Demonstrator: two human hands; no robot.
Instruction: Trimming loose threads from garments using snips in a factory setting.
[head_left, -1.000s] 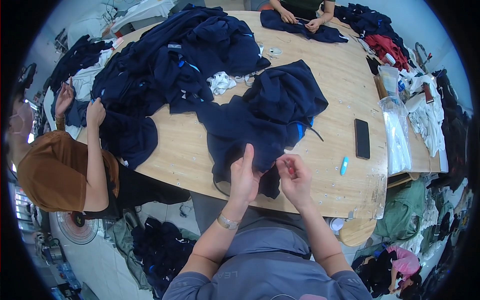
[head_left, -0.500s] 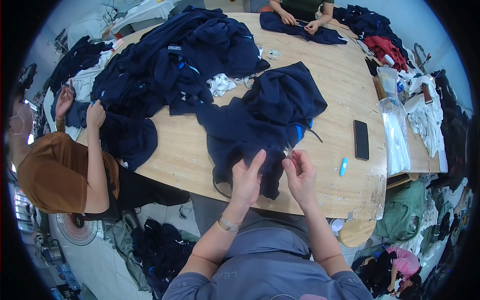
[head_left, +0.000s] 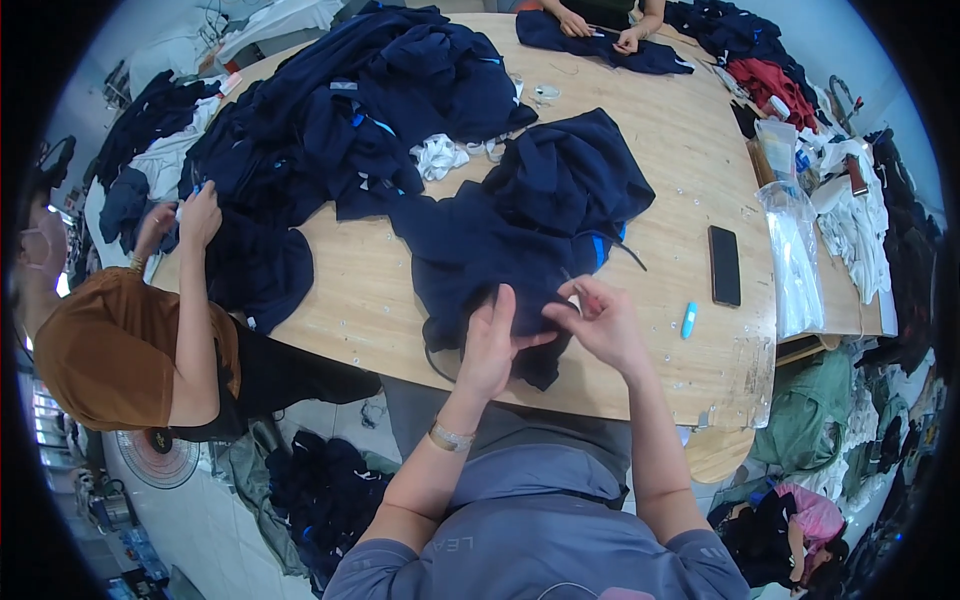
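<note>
A navy garment [head_left: 460, 245] lies bunched on the wooden table in front of me, with bright blue trim and a dark cord [head_left: 630, 256] at its right side. My left hand [head_left: 490, 350] is at its near edge, thumb raised and index finger stretched to the right. The other fingers of that hand are curled at the fabric and partly hidden. My right hand [head_left: 603, 322] is closed just right of it, over the garment. Between its fingers is a small, thin pointed tool, too small to make out fully.
A large navy garment pile [head_left: 330, 120] covers the table's far left. Right of me lie a black phone [head_left: 724, 266] and a light-blue stick-shaped object [head_left: 689, 320], near clear plastic bags [head_left: 793, 260]. One person [head_left: 130, 350] works at the left, another [head_left: 600, 30] across the table.
My right hand has moved slightly up and its fingers have curled inward. My left index finger now stretches rightward across the fabric. The person at left has brought both hands closer together.
</note>
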